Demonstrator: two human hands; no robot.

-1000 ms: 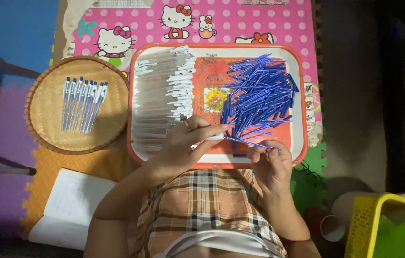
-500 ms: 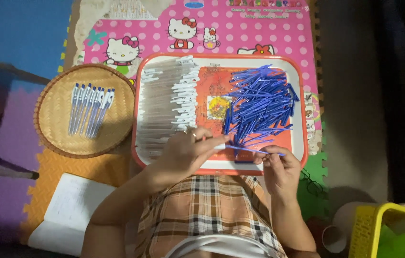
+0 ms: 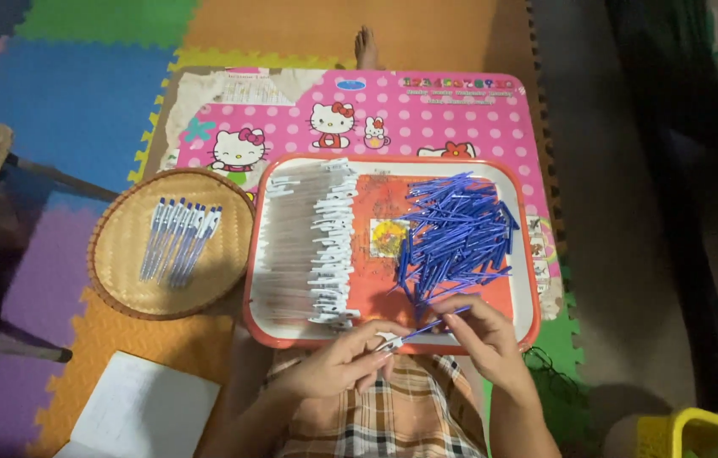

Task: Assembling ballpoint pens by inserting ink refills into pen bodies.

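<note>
My left hand (image 3: 338, 365) grips a clear pen barrel (image 3: 386, 342) with a white clip, just over the near rim of the orange tray (image 3: 524, 254). My right hand (image 3: 482, 335) pinches a thin blue refill (image 3: 437, 321) whose tip meets the barrel's open end. On the tray, a row of clear barrels with white clips (image 3: 312, 246) lies at the left. A loose heap of blue refills (image 3: 456, 233) lies at the right.
A round woven basket (image 3: 122, 280) to the left of the tray holds several finished blue pens (image 3: 179, 242). A pink cartoon-print low table (image 3: 291, 119) carries the tray. A white paper sheet (image 3: 143, 416) lies near left, a yellow basket (image 3: 698, 432) near right, a bare foot (image 3: 366, 47) far off.
Both hands have drawn back from the tray toward my lap, bringing a barrel and a refill together. The camera view has tilted, so the tray sits lower in the picture.
</note>
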